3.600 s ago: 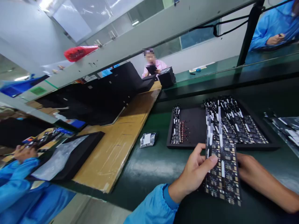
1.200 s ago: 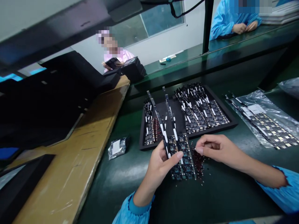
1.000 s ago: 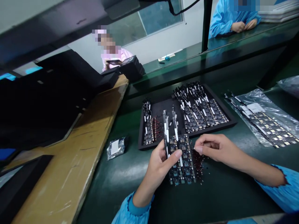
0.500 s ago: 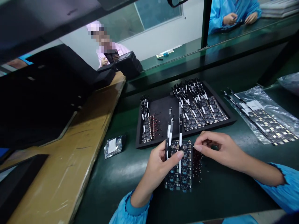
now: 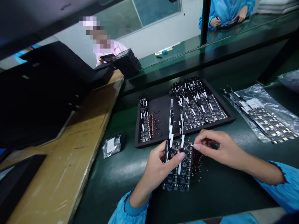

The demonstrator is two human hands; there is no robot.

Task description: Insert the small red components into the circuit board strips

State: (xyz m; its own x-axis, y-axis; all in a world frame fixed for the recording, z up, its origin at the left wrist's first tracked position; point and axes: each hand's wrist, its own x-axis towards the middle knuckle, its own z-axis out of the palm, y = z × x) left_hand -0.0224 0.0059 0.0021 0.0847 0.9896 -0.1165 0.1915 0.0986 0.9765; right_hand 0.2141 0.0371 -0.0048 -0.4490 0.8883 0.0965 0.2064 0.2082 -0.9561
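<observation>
My left hand [image 5: 158, 168] is closed on a black circuit board panel [image 5: 185, 168], with its thumb across the front. Long dark strips with white labels rise from the panel's top edge. At the panel's upper right edge my right hand [image 5: 215, 149] is closed in a pinch; whatever its fingertips hold is too small to make out. Beneath them, to the right of the panel, lies a pile of tiny dark red and black parts [image 5: 196, 163] on the green table [image 5: 224, 193].
Behind the hands, a black foam tray [image 5: 161, 105] holds more panels and small red-wired parts. More panels [image 5: 268, 119] lie on a clear bag at right. A silvery packet [image 5: 112, 146] and a brown board [image 5: 77, 146] are at left. Two people sit or stand beyond the bench.
The panel in my left hand has tilted slightly, its strips shifting position. My right hand stays pinched at the panel's edge. The view has shifted a little.
</observation>
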